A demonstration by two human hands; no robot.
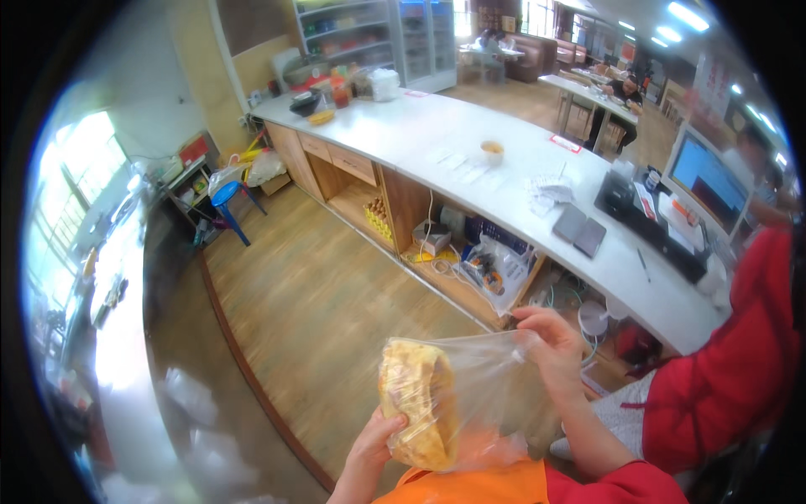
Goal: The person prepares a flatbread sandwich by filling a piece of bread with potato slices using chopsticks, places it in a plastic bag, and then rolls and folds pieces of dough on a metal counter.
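Note:
A folded, golden-brown flatbread (419, 400) sits inside a clear plastic bag (494, 372) in front of my orange apron. My left hand (380, 435) grips the flatbread through the film, its thumb pressed on the near face. Up and to the right, my right hand (554, 349) pinches the bag's edge and pulls the film out sideways. The bag is stretched between both hands, with its loose part hanging over the apron (466, 484). What fills the fold of the bread cannot be made out.
A long white counter (428, 135) runs ahead, bearing a paper bowl (492, 151), a dark notebook (579, 230) and a monitor (708, 178). Shelves below hold eggs (378, 217). A blue stool (233, 198) stands further off. A person in red (724, 378) is close at my right.

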